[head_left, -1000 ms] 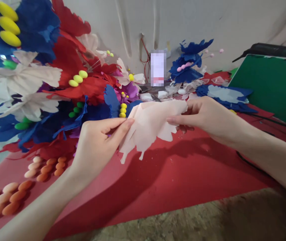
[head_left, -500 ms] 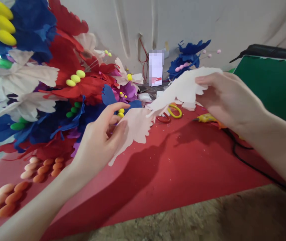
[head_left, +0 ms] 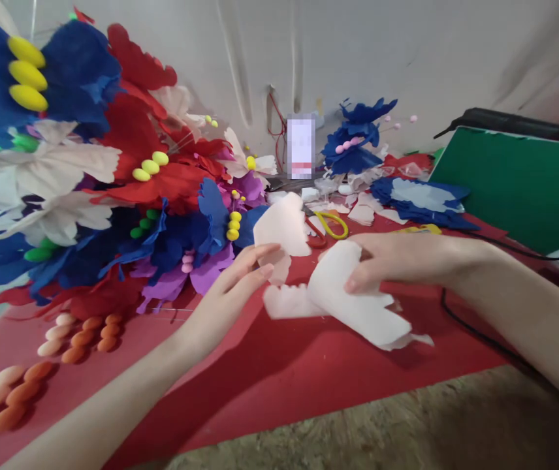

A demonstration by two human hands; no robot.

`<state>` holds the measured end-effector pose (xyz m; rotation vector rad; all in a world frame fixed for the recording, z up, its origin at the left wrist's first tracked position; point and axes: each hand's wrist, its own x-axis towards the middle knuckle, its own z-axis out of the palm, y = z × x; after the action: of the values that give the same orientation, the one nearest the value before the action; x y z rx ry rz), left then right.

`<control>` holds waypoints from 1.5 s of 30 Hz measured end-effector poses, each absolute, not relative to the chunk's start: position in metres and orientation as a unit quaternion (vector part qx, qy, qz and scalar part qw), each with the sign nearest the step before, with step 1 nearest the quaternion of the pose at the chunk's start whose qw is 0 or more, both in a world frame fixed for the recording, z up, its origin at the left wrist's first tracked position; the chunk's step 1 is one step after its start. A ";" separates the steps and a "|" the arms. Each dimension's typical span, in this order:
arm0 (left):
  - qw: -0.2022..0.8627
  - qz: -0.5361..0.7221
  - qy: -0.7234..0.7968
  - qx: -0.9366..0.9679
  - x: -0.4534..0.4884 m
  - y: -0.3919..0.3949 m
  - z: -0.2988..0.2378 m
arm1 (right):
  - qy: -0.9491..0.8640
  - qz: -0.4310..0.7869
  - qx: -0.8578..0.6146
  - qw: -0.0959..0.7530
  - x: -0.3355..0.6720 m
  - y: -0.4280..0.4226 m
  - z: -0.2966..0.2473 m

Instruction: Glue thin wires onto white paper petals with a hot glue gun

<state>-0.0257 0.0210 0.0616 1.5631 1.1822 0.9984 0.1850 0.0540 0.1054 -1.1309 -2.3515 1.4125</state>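
My right hand (head_left: 387,261) pinches a pale pink petal-shaped foam piece (head_left: 352,303) and holds it low over the red sheet (head_left: 309,372). A second pale pink petal piece (head_left: 282,232) stands at the fingertips of my left hand (head_left: 233,290), whose fingers are stretched out and touch its lower edge. The two pieces nearly meet between my hands. It is not clear whether the left fingers grip the piece or only rest against it.
A heap of red, blue, white and purple foam flowers (head_left: 113,196) fills the left. Orange bead clusters (head_left: 83,329) lie front left. Yellow and red scissors (head_left: 328,225), blue petal cutouts (head_left: 421,196), a green board (head_left: 519,186) and a black cable (head_left: 475,333) sit behind and right.
My right hand came down from high on the right to the sheet with its petal piece. The left hand's fingers straightened, and its piece now stands upright at the fingertips.
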 end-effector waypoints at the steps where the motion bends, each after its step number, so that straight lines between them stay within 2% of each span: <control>1: 0.487 0.393 0.464 0.627 -0.025 0.020 0.061 | -0.792 0.478 -0.377 0.050 0.184 0.053 0.105; 3: 0.521 0.356 0.445 0.636 -0.023 0.019 0.060 | -0.801 0.444 -0.401 0.033 0.183 0.052 0.102; 6: 0.452 0.317 0.485 0.678 -0.020 0.018 0.059 | -0.805 0.388 -0.442 0.084 0.182 0.052 0.101; 8: 0.396 0.310 0.509 0.698 -0.018 0.017 0.055 | -0.805 0.406 -0.424 0.088 0.180 0.050 0.102; 10: 0.387 0.303 0.502 0.712 -0.016 0.017 0.049 | -0.810 0.439 -0.378 0.093 0.178 0.049 0.105; 13: 0.430 0.280 0.470 0.718 -0.013 0.016 0.045 | -0.789 0.513 -0.314 0.128 0.175 0.047 0.109; 15: 0.458 0.266 0.453 0.717 -0.012 0.015 0.046 | -0.758 0.542 -0.323 0.163 0.173 0.046 0.109; 18: 0.474 0.258 0.449 0.712 -0.011 0.013 0.049 | -0.748 0.508 -0.365 0.221 0.173 0.047 0.108; 20: 0.477 0.276 0.460 0.696 -0.012 0.013 0.051 | -0.776 0.471 -0.359 0.214 0.175 0.048 0.108; 24: 0.536 0.325 0.449 0.637 -0.012 0.012 0.053 | -0.860 0.424 -0.255 0.128 0.179 0.049 0.108; 27: 0.603 0.357 0.434 0.566 -0.012 0.010 0.055 | -0.887 0.370 -0.229 0.151 0.180 0.047 0.104; 32: 0.601 0.414 0.452 0.513 -0.012 0.008 0.060 | -0.885 0.336 -0.273 0.172 0.173 0.044 0.095; 39: 0.547 0.429 0.462 0.551 -0.019 0.016 0.062 | -0.745 0.463 -0.422 0.229 0.162 0.052 0.089; 42: 0.529 0.472 0.459 0.536 -0.024 0.017 0.071 | -0.718 0.363 -0.510 0.304 0.170 0.055 0.095; 45: 0.519 0.510 0.444 0.522 -0.031 0.017 0.085 | -0.720 0.147 -0.538 0.412 0.184 0.060 0.097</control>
<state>-0.0311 0.0171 0.0847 1.2524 1.0650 1.2238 0.1838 0.0598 0.0968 -1.3538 -1.8116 0.3699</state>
